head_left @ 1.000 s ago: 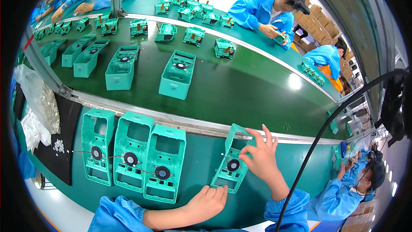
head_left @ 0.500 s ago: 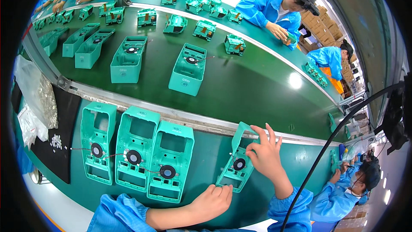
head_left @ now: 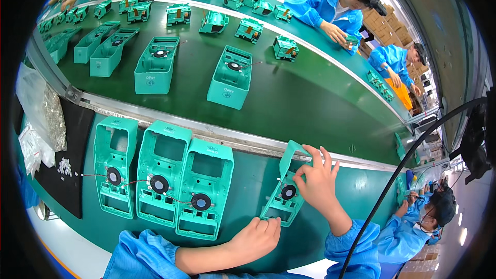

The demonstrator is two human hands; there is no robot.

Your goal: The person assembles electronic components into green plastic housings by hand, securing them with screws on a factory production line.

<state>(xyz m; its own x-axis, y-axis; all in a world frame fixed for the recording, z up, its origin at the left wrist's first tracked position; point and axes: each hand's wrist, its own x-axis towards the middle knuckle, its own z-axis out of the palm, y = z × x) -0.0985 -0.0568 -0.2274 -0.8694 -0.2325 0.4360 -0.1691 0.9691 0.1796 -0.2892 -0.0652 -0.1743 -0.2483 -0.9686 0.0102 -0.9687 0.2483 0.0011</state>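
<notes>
Held on the bench in front of me is a teal plastic housing point(head_left: 296, 204) with a rectangular opening at its top and a round black speaker point(head_left: 288, 192) in its middle. It is tilted, its top end raised. My left hand point(head_left: 257, 238) is closed on its lower end, fingertips at the edge. At its upper right side, my right hand point(head_left: 316, 182) has thumb and forefinger pressed together, the other fingers spread by the top rim. Whether something small sits in that pinch is hidden. Left of it lie three similar housings point(head_left: 226, 175) with speakers and thin wires.
Beyond a metal rail point(head_left: 237, 137), a green conveyor point(head_left: 310, 101) carries teal cases point(head_left: 227, 90) and small teal assemblies point(head_left: 285, 49). A black mat point(head_left: 72, 196) at left holds small white pieces point(head_left: 64, 167) and plastic bags point(head_left: 39, 150). A black cable point(head_left: 398, 186) crosses at right. Co-workers sit around.
The cases and assemblies on the conveyor have shifted slightly to the right. My view has moved a little. Both my hands keep nearly the same hold on the housing. A far co-worker's hands have moved.
</notes>
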